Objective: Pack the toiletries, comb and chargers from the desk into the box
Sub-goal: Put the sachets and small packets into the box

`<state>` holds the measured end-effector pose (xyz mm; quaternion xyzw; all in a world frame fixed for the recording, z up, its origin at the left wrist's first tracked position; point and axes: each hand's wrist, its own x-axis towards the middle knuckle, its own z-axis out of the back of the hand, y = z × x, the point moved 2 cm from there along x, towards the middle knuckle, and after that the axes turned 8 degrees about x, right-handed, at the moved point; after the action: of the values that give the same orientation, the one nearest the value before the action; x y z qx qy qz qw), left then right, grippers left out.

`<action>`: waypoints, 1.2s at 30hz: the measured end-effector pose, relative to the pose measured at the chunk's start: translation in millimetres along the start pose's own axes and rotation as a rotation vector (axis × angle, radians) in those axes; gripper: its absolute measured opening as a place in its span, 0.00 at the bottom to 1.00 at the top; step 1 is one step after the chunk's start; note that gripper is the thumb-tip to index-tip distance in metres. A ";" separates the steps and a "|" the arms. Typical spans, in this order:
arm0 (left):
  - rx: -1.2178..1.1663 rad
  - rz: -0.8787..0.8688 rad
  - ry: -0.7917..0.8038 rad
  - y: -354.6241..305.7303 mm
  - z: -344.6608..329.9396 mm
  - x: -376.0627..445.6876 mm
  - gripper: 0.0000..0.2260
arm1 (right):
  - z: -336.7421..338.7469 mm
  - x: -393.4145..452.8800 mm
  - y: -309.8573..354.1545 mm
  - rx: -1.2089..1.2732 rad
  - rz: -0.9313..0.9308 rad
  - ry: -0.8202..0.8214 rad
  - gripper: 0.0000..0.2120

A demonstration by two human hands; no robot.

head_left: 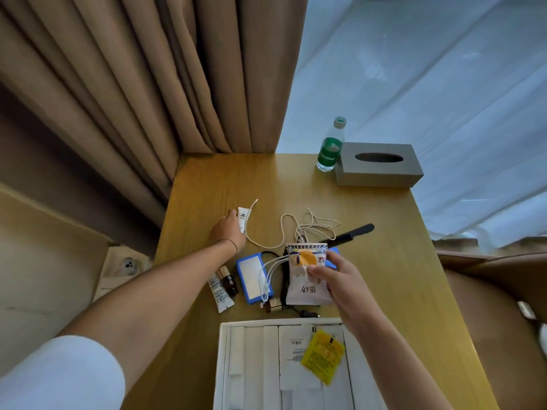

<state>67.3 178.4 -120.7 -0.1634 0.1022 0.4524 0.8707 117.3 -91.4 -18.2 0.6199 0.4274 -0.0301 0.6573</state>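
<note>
The person's left hand [226,229] reaches to the far left of the wooden counter [370,208], its fingers curled onto a small white tube [242,219] that lies flat there; whether the grip has closed fully round it cannot be told. The right hand [334,279] pinches a printed sachet [306,279] between thumb and fingertips, holding it just above the clutter. The white box [284,365] sits open at the near edge, with a yellow packet [324,356] already inside.

Still out on the counter are a blue-edged power bank [251,278], a second white tube [219,292] beside a small brown bottle [229,281], a black comb [349,233] farther back, and a white charging cable [299,226] looped loosely between them, one end lying right against the tube under the left hand.

The likely trouble is that cable: lifting the tube could snag the loose end and drag the loops across the counter, pulling lighter pieces along. The thin leads draped from the power bank pass just behind the sachet, so carrying it towards the box might catch them too. A green-labelled water bottle [330,149] and grey tissue box [379,165] stand well apart at the back
</note>
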 end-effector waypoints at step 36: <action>-0.218 -0.074 0.174 27.3 2.1 -135.2 0.15 | 38.8 -66.5 -30.4 -0.267 0.025 0.143 0.08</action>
<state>-32.1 91.9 -79.9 -0.2993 0.1214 0.4127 0.8516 78.3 -163.6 -7.6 0.5328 0.4657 0.0797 0.7021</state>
